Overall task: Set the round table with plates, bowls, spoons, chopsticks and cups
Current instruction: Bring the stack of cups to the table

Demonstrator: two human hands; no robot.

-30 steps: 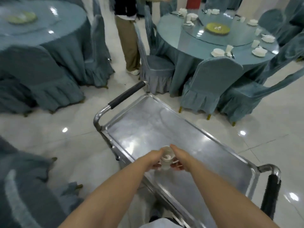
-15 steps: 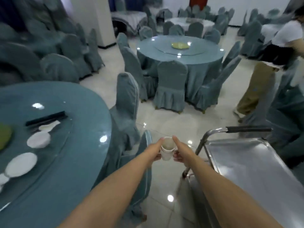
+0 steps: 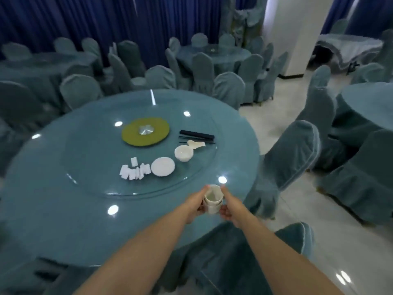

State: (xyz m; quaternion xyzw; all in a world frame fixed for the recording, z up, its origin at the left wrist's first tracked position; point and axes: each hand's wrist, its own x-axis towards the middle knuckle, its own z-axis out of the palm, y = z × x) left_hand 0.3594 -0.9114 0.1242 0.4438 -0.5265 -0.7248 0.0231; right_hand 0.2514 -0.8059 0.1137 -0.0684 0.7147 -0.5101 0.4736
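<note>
Round counter [image 3: 63, 209] sitting under glass; left hand [image 3: 196, 206] and right hand [image 3: 228, 206] are gripping the stacked cups [image 3: 213, 201] just short of the plates [image 3: 163, 166]. Probably light, slippery, breakable: fingers belong on the sidewalls.

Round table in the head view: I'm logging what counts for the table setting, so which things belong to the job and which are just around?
Job:
stack of cups, held by left hand and right hand
plates
bowls
spoons
chopsticks
round table

Just around:
small white pieces
green disc
covered chairs
</note>
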